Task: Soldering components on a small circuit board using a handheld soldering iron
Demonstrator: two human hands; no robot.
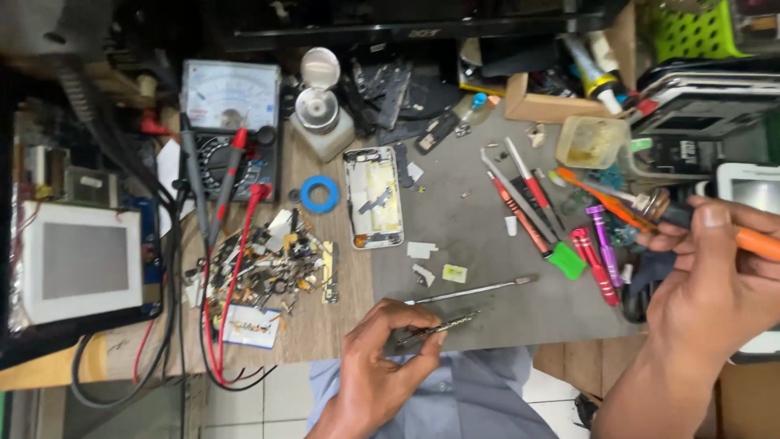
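Left hand point(375, 358) pinching tweezers point(436, 328); right hand point(715, 276) gripping orange-handled tool point(751, 242). Keeping both grips firm, tips steady above desk point(479, 219).

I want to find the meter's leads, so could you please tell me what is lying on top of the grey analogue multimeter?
On the grey analogue multimeter lie a black probe and a red probe, crossing its dial. They hide part of the lower face.
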